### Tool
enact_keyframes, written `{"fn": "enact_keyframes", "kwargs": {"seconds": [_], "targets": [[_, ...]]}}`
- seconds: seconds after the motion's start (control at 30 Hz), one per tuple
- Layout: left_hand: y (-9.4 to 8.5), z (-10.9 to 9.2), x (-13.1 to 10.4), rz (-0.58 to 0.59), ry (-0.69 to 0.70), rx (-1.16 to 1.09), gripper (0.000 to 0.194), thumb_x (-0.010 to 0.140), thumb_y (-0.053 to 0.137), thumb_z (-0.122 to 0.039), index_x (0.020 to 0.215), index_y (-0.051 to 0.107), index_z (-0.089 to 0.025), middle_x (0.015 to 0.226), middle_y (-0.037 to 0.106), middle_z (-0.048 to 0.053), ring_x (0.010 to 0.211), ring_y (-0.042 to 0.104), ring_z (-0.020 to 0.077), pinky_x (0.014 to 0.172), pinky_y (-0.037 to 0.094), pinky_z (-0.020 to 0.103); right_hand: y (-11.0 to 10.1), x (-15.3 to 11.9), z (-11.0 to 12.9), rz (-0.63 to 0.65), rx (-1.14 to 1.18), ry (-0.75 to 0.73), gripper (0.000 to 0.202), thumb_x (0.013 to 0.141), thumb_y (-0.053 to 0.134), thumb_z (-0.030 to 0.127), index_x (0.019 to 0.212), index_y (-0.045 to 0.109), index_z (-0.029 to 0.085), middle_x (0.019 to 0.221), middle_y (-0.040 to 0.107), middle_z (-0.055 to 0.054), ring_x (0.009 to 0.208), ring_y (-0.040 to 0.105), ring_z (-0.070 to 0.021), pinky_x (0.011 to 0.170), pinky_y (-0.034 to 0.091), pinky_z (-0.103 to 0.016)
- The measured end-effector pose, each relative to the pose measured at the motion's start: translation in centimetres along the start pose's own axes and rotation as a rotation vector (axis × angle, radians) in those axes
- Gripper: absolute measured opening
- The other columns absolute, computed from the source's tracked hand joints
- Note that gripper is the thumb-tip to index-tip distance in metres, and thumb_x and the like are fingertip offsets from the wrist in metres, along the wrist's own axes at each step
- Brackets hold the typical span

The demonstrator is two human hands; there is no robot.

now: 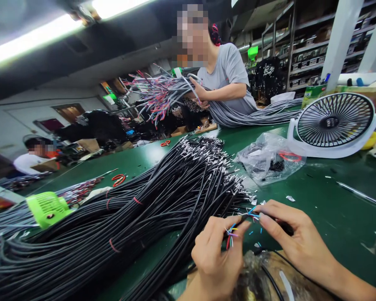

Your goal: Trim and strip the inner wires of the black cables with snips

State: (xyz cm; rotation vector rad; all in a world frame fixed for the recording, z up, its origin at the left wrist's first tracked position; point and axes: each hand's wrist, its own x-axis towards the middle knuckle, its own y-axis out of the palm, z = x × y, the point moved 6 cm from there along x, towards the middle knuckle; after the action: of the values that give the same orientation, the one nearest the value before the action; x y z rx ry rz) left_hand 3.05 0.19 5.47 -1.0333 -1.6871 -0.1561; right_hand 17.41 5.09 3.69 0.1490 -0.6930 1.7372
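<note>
Nearest you, at the bottom edge, lies a package (249, 278) in clear wrap, with a black cable (273, 284) running over it. Just beyond, your left hand (219, 248) is closed in a pinch on coloured wires (230, 235), which splay out between thumb and forefinger in blue, yellow, red and purple. Your right hand (288, 223) pinches thin blue wires (253, 212) between thumb and forefinger, in the space between your 2 hands. Blue scraps (251, 232) lie on the green table (329, 221) below them.

To the left spreads a big heap of black cables (163, 200), bound with red ties (138, 201), its pale ends near your fingers. A green basket (48, 209) sits at its far left. Past the cable ends are a clear plastic bag (263, 161) and, to its right, a white fan (334, 125). Across the table, 1 person (228, 75) in a grey shirt holds grey cables (175, 92) with coloured ends; shelves (313, 54) stand behind.
</note>
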Motion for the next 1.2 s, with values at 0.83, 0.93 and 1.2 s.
{"fn": "enact_keyframes", "kwargs": {"seconds": [0.83,0.93,1.2], "targets": [[2.4,2.1,0.5,0.531,-0.471,-0.429,0.035,0.086,0.050,-0.035,0.058,0.057,-0.015,0.049,0.047,-0.001,0.045,0.041,0.0098,0.044,0.030,0.022,-0.8,0.7,0.6,0.059,-0.038,-0.037,0.011,0.079,0.064,0.026,0.072,0.062,0.018,0.065,0.057,0.001,0.056,0.051,-0.0118,0.050,0.040,-0.022],[2.0,1.3,0.8,0.514,-0.263,-0.249,0.025,0.086,0.051,-0.022,0.065,0.063,-0.015,0.056,0.056,0.001,0.053,0.050,0.0131,0.051,0.034,0.024,-0.8,0.6,0.8,0.074,-0.083,-0.073,0.009,0.081,0.060,0.023,0.073,0.061,0.019,0.068,0.057,0.000,0.059,0.052,-0.0132,0.053,0.040,-0.024],[1.5,0.8,1.3,0.425,-0.249,-0.318,0.003,0.072,0.071,-0.013,0.075,0.071,-0.013,0.067,0.067,0.007,0.061,0.058,0.0162,0.057,0.042,0.025,-0.5,0.1,-2.1,0.176,0.134,0.065,0.015,0.078,0.063,0.032,0.068,0.056,0.023,0.065,0.050,0.001,0.058,0.049,-0.0155,0.050,0.040,-0.025]]}}
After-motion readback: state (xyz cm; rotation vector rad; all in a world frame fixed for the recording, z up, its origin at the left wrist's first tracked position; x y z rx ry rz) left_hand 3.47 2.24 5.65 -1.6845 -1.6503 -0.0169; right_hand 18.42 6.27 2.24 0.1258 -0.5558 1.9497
